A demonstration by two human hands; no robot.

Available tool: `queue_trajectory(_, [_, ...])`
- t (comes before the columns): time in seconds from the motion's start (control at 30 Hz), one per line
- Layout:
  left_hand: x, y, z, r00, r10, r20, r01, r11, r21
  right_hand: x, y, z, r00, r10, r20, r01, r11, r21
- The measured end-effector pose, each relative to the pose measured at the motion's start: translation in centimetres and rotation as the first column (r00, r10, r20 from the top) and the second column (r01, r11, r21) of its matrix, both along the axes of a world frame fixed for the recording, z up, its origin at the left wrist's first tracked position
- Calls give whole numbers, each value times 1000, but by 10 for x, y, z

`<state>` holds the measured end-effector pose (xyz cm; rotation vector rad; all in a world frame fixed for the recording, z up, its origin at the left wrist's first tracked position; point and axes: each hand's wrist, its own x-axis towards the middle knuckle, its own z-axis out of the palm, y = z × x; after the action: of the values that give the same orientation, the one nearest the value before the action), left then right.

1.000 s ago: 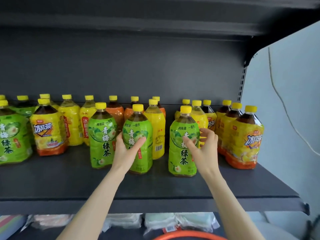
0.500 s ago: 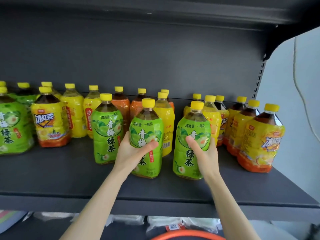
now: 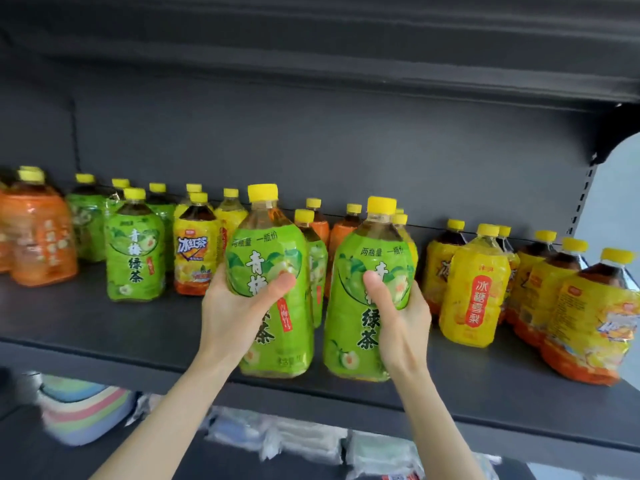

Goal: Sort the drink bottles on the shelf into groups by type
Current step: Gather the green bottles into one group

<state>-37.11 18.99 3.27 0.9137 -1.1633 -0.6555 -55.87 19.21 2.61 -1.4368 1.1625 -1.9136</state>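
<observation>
My left hand [image 3: 239, 306] grips a green-label tea bottle [image 3: 273, 258] with a yellow cap, held near the front of the dark shelf [image 3: 104, 327]. My right hand [image 3: 398, 317] grips a second green-label bottle [image 3: 360, 327] just to its right. Both bottles stand upright, close together, at or just above the shelf's front edge. Another green bottle [image 3: 134, 251] stands to the left, next to a yellow-and-orange iced tea bottle [image 3: 194, 254]. An orange bottle [image 3: 38, 240] is at the far left. A yellow pear-drink bottle [image 3: 474, 289] and several yellow-orange bottles [image 3: 588, 320] fill the right.
More yellow-capped bottles of mixed types stand in a row along the shelf's back wall [image 3: 311, 147]. Another shelf board [image 3: 311, 46] hangs overhead. Below the shelf lie pastel striped cloths [image 3: 83, 414] and wrapped packs [image 3: 304, 441]. The shelf upright [image 3: 585, 188] bounds the right end.
Both hands have closed on the two green bottles and drawn them forward toward the shelf's front edge. The view has swung left, showing the orange bottle at far left.
</observation>
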Motion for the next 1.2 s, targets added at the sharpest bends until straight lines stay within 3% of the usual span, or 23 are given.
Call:
queue_trajectory(0.3, [196,37,-26,977,186,99,-194,978,72,196,22,-18,986,168,-1,-167,984,68])
queue_trajectory(0.67, [335,-33,-20,948,269,168,-285,955,80,334,-44,-11,993,116,-36,-111,986,124])
queue_trajectory(0.87, [377,-96,-30,953,239,186,-260,961,98,384,-92,-20,996,71,-54,-65,991,119])
queue_trajectory(1.1, [400,-148,-32,975,107,193,-126,989,84,408,-121,-25,992,-66,-105,80,988,134])
queue_trajectory(1.2, [401,-165,-34,974,28,227,-43,997,63,414,-128,-30,990,-131,-53,136,984,116])
